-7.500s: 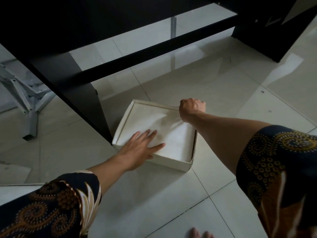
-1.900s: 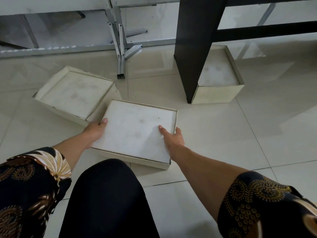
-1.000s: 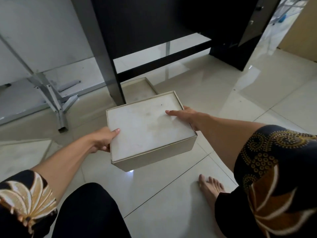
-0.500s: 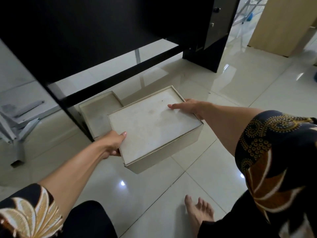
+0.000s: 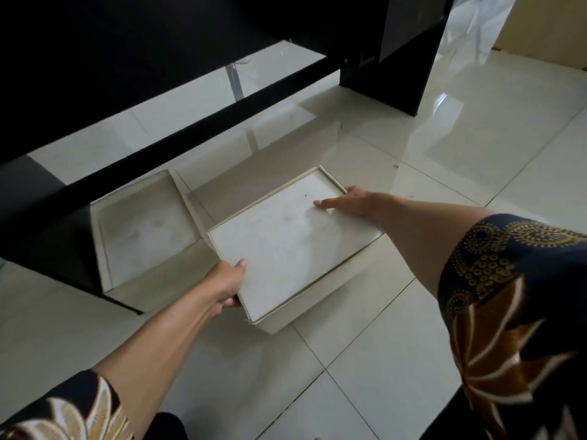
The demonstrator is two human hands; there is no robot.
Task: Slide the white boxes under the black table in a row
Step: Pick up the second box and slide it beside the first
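step, likely: lining held box [image 5: 286, 242] up with parked box [image 5: 146, 223] at its 10 o'clock | left grip [image 5: 225, 287] pinches near corner, right grip [image 5: 352, 201] flat on top | next: square it, slide under black table [image 5: 158, 58]

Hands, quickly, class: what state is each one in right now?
Left hand: closed, gripping the white box at its near corner.
Right hand: open, straight fingers flat on the box's right edge.

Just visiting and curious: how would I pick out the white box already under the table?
Find the black table and follow its left leg panel down to the tiled floor. Beside that leg, in shadow, sits the shallow square white cardboard box. Unlike the other white box beside it, held between the left hand and right hand, it lies untouched.
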